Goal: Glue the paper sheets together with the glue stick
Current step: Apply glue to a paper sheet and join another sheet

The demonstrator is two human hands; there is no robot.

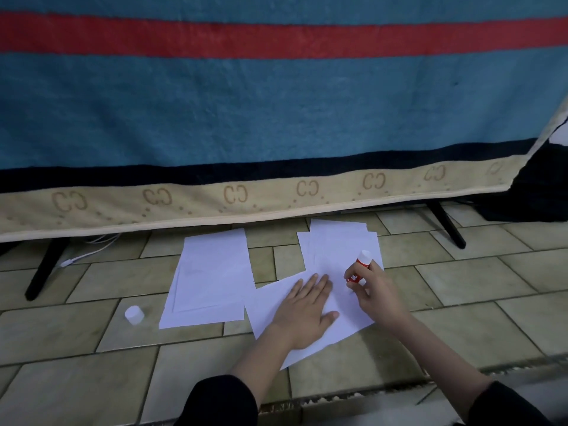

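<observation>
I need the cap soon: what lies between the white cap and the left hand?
In the head view, the left paper stack lies between the white cap and the left hand, plus bare floor tile beside the cap.

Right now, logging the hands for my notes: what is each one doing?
Left hand: open, pressed flat on the paper sheet.
Right hand: closed around the glue stick.
</observation>
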